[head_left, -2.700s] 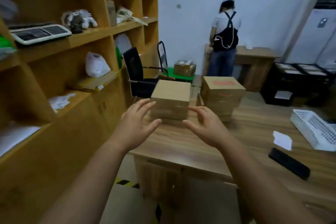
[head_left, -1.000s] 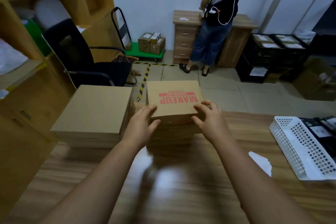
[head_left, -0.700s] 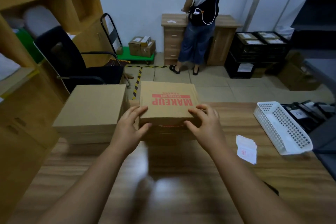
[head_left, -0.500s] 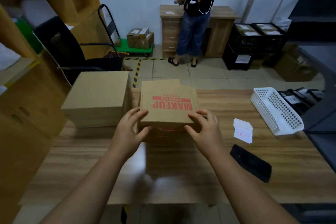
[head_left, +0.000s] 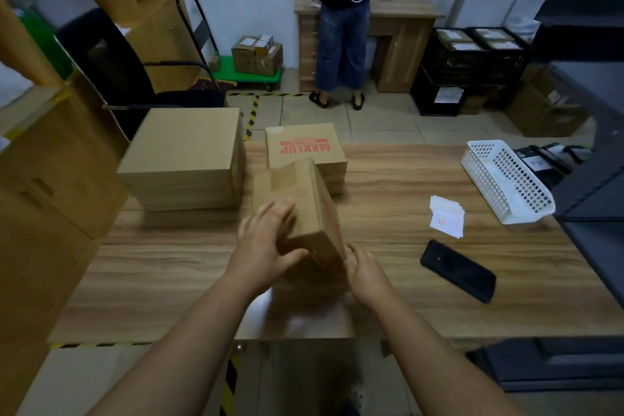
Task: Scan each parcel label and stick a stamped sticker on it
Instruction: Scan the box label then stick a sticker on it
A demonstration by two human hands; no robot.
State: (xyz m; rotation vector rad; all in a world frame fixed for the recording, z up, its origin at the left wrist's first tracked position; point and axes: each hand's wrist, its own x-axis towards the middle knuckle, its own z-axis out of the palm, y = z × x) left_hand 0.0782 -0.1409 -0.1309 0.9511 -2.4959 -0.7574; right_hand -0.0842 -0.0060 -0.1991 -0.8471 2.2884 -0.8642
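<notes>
A small cardboard parcel (head_left: 305, 203) with red print on its side is tipped up on edge over the middle of the wooden table (head_left: 388, 280). My left hand (head_left: 266, 246) grips its near left corner, fingers spread on the plain face and thumb round the near edge. My right hand (head_left: 363, 268) holds its lower right edge, fingertips tucked under it. Behind stands a second parcel (head_left: 304, 147) printed MAKEUP. A larger plain box (head_left: 184, 154) sits to the left. Stamped stickers (head_left: 445, 219) lie to the right beside a black phone (head_left: 457, 270). No label shows on the tipped parcel.
A white plastic basket (head_left: 506, 179) rests at the table's right end. Wooden shelving (head_left: 40, 152) and a black chair (head_left: 111, 74) line the left. A person (head_left: 342, 20) stands at a far desk, with black crates (head_left: 472, 67) nearby.
I walked up to the table and took hold of the top MAKEUP parcel. It has now come off the stack toward me and tipped onto its edge, uncovering a second MAKEUP parcel.
</notes>
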